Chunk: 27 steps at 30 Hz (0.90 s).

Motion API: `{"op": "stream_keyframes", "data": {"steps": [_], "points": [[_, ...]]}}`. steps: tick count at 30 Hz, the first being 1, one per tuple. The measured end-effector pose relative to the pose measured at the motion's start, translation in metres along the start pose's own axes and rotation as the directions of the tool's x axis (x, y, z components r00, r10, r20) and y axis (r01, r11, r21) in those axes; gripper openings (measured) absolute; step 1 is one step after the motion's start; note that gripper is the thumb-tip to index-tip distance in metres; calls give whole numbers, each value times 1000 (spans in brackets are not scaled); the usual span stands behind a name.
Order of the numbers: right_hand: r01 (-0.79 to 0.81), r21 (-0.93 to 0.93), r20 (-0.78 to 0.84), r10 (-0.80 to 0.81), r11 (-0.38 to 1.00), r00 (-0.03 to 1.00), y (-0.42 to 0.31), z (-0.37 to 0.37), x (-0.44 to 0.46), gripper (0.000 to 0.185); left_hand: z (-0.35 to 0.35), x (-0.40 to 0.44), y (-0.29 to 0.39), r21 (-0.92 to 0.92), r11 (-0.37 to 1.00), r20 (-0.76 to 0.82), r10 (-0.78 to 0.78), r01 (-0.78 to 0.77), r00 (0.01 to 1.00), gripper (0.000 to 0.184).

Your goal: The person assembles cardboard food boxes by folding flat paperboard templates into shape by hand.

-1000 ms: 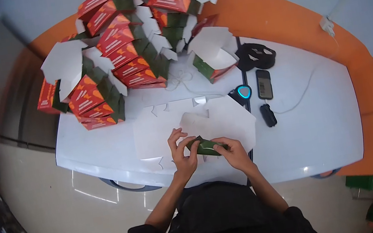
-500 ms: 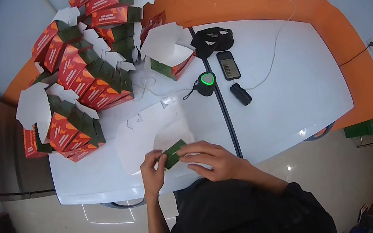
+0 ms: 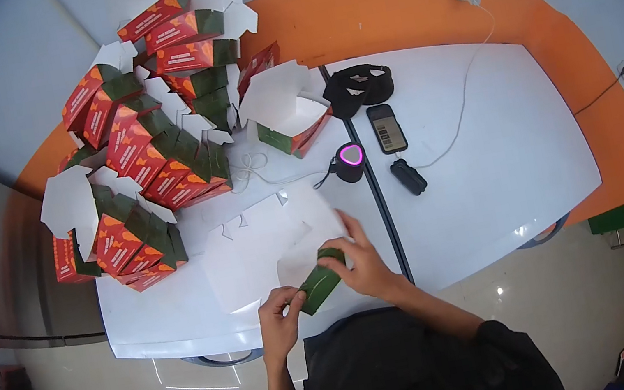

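A flat white cardboard sheet (image 3: pixel 254 247) lies on the table near its front edge, with a green folded part (image 3: pixel 318 287) turned up at its near right side. My left hand (image 3: pixel 281 314) pinches the lower left end of the green part. At its upper right end, my right hand (image 3: pixel 360 262) holds the green part between thumb and fingers, with other fingers reaching over the sheet's right edge.
Several red and green boxes (image 3: pixel 141 150) are stacked at the back left. Right of them stands an open box (image 3: pixel 284 108). A round black device (image 3: pixel 349 162), a black cap (image 3: pixel 360 89), a phone (image 3: pixel 386 129) and a small black cabled object (image 3: pixel 408 177) lie farther right.
The green part has moved right and toward the table's front. Both hands moved with it, and my right hand now grips its upper end. The device's light went from green to pink.
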State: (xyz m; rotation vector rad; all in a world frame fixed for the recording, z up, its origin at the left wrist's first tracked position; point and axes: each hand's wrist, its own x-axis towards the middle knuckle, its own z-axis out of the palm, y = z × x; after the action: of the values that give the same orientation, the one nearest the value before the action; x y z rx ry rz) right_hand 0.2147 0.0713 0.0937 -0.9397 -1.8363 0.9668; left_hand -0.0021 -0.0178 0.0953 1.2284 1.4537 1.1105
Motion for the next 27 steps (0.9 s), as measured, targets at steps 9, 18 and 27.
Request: {"op": "stream_keyframes", "data": {"steps": [9, 18, 27], "points": [[-41, 214, 211, -5, 976, 977, 12, -1, -5, 22, -1, 12, 37, 233, 958, 161, 134, -170, 978, 10], [61, 98, 212, -80, 993, 974, 17, 3, -4, 32, 8, 24, 48, 285, 934, 114, 190, -215, 975, 9], [-130, 6, 138, 128, 991, 982, -22, -10, -6, 107, 44, 29, 55, 499, 826, 4, 299, -261, 954, 13]]}}
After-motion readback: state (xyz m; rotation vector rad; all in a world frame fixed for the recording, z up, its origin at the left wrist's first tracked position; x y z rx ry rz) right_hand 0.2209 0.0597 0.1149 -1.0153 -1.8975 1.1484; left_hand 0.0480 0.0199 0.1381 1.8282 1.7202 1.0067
